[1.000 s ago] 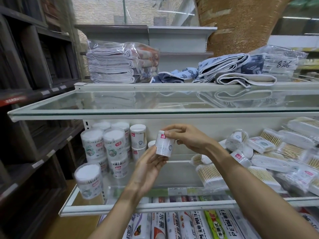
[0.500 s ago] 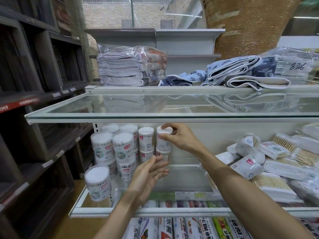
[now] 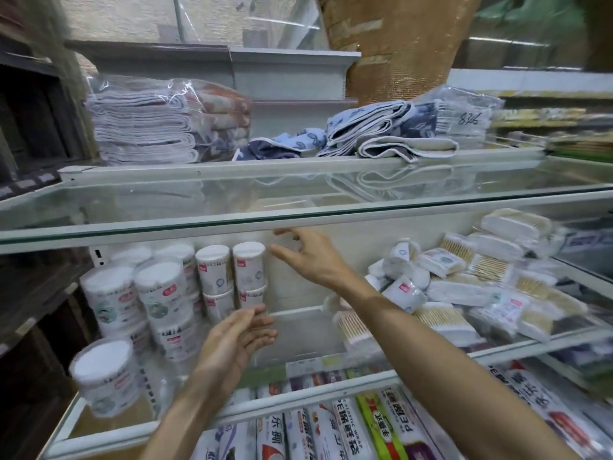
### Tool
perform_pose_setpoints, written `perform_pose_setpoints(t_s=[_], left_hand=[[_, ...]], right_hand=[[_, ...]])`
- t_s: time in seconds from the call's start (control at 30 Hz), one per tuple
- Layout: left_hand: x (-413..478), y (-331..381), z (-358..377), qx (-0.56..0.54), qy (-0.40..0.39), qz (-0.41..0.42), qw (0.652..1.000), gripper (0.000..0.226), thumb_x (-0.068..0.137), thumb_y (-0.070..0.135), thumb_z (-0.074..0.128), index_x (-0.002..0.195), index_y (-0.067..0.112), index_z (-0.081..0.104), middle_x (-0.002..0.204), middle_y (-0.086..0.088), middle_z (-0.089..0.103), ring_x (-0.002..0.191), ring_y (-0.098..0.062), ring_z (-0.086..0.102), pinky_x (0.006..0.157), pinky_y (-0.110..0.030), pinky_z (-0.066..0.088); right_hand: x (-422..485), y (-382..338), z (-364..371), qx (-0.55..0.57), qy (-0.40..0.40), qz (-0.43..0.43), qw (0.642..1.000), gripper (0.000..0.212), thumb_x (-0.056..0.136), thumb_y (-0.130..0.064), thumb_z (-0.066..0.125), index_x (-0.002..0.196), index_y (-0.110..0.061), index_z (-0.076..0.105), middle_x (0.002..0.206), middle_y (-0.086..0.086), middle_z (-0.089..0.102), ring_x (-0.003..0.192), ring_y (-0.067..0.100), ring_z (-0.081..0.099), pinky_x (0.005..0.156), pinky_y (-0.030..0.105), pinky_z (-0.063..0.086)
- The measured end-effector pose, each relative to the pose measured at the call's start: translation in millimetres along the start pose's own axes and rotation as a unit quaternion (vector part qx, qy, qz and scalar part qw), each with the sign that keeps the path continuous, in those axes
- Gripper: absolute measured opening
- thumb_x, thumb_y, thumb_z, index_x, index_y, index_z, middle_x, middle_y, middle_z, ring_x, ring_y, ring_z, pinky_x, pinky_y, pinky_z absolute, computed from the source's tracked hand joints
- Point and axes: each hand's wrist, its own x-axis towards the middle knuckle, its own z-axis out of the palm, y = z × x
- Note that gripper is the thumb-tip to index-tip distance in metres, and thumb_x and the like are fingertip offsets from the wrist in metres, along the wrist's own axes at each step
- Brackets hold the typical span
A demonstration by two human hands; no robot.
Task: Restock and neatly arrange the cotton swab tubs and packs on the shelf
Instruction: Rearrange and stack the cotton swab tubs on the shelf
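Head view, nearest first: rolls of plastic wrap [image 3: 331, 433] lie side by side on the lowest level, under the white front rail of the swab shelf [image 3: 298, 395]. Over that rail I see my left hand [image 3: 232, 340] reaching in, fingers straight and together, holding nothing. Its fingertips are just below and in front of the lower small tub [image 3: 249, 296]; I cannot tell whether they touch it. At the front left corner one large tub [image 3: 102, 376] stands alone, blurred, with more large tubs [image 3: 159, 293] stacked behind it. Further in, my right hand [image 3: 311, 257] hovers with fingers spread and loose, empty, just right of the upper small tub [image 3: 248, 263] and apart from it. That tub stands upright on the lower one, beside a second two-high stack [image 3: 214, 270], close to the back panel. To the right, the swab packs [image 3: 464, 287] lie in a loose, overlapping heap, with a few small tubs [image 3: 403, 257] tipped on their sides among them. Above everything runs a glass shelf [image 3: 298, 202], and on it, farthest back, a wrapped stack of folded towels [image 3: 166, 124] and some blue patterned cloths [image 3: 381, 127].
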Motion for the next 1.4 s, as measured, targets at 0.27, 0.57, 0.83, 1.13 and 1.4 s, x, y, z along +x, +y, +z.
perform_pose_setpoints(t_s=[0.27,0.57,0.83,1.13,1.4], left_hand=[[11.0,-22.8,50.6,0.010,-0.026,-0.004,1.000,0.020,0.100,0.011,0.050,0.107,0.001,0.065,0.078,-0.009,0.064,0.060,-0.019,0.062,0.049,-0.024,0.052],[11.4,-29.5,89.9,0.017,-0.059,-0.012,0.998,0.019,0.099,0.009,0.051,0.105,-0.002,0.066,0.074,-0.009,0.066,0.059,-0.020,0.061,0.051,-0.027,0.051],[14.9,-28.1,94.9,0.031,-0.078,-0.012,0.996,0.020,0.098,0.011,0.053,0.110,0.000,0.065,0.083,-0.008,0.069,0.073,-0.023,0.063,0.065,-0.032,0.053],[8.8,-13.7,89.3,0.063,-0.117,-0.012,0.991,0.041,0.096,0.026,0.056,0.132,0.007,0.053,0.121,-0.015,0.070,0.111,-0.032,0.067,0.090,-0.039,0.053],[-2.2,-5.3,56.1,0.110,-0.079,0.038,0.990,0.051,0.090,0.025,0.067,0.134,0.011,0.048,0.122,-0.011,0.070,0.113,-0.027,0.067,0.094,-0.037,0.053]], right_hand=[[-40.9,61.8,-107.7,-0.051,0.101,0.100,0.988,0.031,0.090,-0.038,0.070,0.115,-0.019,0.071,0.116,0.001,0.071,0.102,0.018,0.063,0.082,0.021,0.045],[-75.4,110.7,-157.3,-0.157,-0.016,0.168,0.973,0.073,0.077,-0.054,0.074,0.141,-0.031,0.047,0.143,0.001,0.052,0.136,0.025,0.038,0.112,0.046,0.035],[-79.1,111.7,-145.5,-0.080,0.040,0.109,0.990,0.076,0.076,-0.031,0.083,0.142,-0.022,0.046,0.137,-0.001,0.055,0.122,0.016,0.053,0.103,0.039,0.046],[-81.2,56.7,-94.9,0.014,-0.055,-0.095,0.994,0.079,0.078,-0.025,0.085,0.144,-0.026,0.043,0.141,-0.012,0.051,0.131,0.008,0.048,0.101,0.033,0.047],[-73.9,30.5,-65.6,0.108,-0.095,-0.054,0.988,0.070,0.078,-0.040,0.082,0.139,-0.036,0.049,0.138,-0.020,0.052,0.128,0.002,0.049,0.103,0.031,0.048]])
